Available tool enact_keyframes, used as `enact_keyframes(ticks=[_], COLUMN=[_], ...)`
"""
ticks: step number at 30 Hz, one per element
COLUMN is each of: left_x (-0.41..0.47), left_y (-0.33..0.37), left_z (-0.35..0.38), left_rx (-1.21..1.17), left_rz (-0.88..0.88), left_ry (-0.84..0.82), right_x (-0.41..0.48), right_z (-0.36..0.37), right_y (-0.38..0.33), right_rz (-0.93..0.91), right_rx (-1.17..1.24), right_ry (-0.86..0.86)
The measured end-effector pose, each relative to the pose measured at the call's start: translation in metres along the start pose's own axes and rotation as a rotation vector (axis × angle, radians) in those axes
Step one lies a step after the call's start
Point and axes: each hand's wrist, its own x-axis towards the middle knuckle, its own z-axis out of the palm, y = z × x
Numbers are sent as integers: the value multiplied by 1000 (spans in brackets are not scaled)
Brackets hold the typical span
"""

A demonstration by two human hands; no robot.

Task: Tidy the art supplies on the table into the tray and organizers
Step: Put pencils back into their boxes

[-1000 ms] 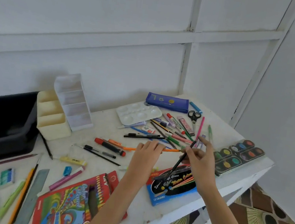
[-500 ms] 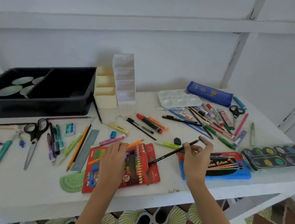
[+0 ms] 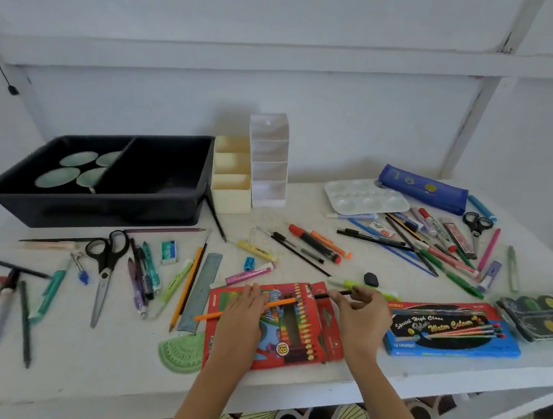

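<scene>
My left hand point(image 3: 245, 312) grips an orange pencil point(image 3: 281, 302) over the red box of coloured pencils point(image 3: 295, 335) near the table's front edge. My right hand point(image 3: 361, 313) pinches a black pencil point(image 3: 331, 294) just above the same box. A black divided tray point(image 3: 96, 202) with green discs in its left part stands at the back left. Next to it stand a cream organizer point(image 3: 231, 197) and a white organizer point(image 3: 268, 174), both with open compartments. Pens, pencils and markers lie scattered over the white table point(image 3: 113, 356).
Black scissors point(image 3: 107, 259), a metal ruler point(image 3: 202, 290) and a green protractor point(image 3: 181, 352) lie left of my hands. A blue watercolour pencil box point(image 3: 453, 336), a paint set point(image 3: 545, 315), a white palette point(image 3: 366, 199) and a blue pencil case point(image 3: 422, 188) sit on the right.
The view has swung left, bringing the tray fully into sight. Both hands have moved left with their pencils, from the blue box to above the red box.
</scene>
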Motion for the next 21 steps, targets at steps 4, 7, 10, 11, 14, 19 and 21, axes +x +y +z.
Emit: enact_keyframes(ticks=[4,7,10,11,14,19,21], left_x=[1,0,-1,0,-2,-4,-3], left_y=[-2,-2,-3,-4,-4,-2,-6], left_z=[-1,1,4,6,10,4,6], left_rx=[-16,-50,-64,-65,-79,-103,-107], left_rz=[22,34,32,31,61,52,83], left_ry=[-24,2,36,37,61,46,24], right_x=[-6,-10,-9,-8,-7,-8,-12], right_z=[12,11,8,8,9,4,2], right_y=[3,5,10,13,19,18,16], right_rz=[-72,-191,-249,-255,-283,-271,-279], right_rx=[-117,-185,-198,-182,-196,-217,-171], right_ry=[-31,-72,-173,-211,-309,-387,-343])
